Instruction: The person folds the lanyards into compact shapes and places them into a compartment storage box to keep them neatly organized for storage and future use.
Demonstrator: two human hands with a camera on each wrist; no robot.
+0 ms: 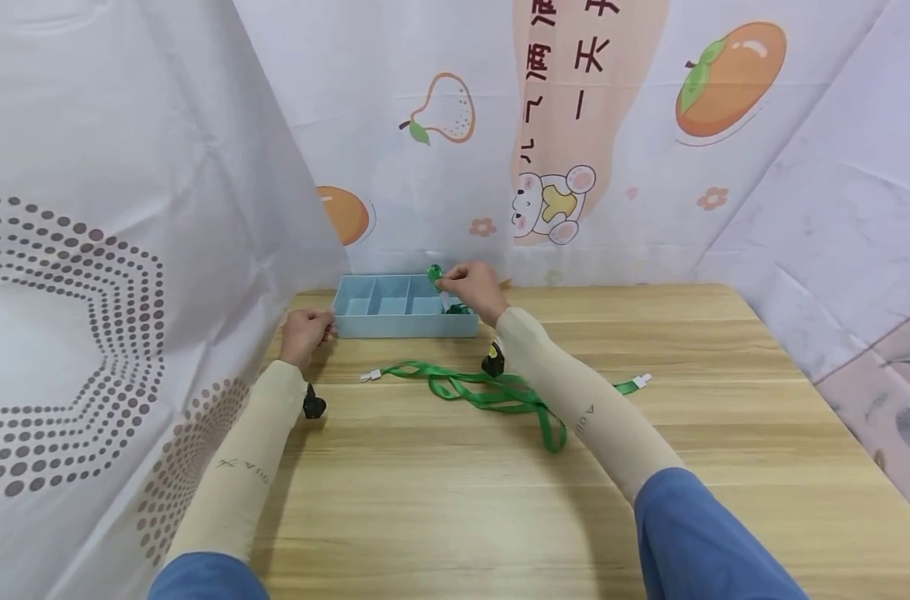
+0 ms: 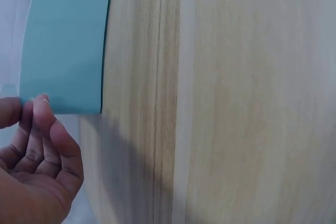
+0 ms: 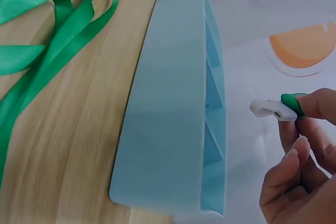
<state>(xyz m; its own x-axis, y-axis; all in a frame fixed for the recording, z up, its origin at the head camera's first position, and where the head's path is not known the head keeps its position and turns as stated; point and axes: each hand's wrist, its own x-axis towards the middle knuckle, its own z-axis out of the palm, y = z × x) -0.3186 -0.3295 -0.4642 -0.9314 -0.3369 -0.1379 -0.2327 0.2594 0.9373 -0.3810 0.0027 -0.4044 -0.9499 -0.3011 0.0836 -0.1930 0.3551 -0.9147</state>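
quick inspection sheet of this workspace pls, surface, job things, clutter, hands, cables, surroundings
surface: wood-grain table
job's things: light-blue box, divided into compartments, green strap showing at its right end; loose green lanyard straps tangled in front of it, white clips at their ends
clutter: nothing seen
left hand: fingers curled at the box's left end
right hand: pinching a green piece with a white clip attached
cables: nothing seen
surroundings: pale backdrop printed with fruit, flowers, lettering
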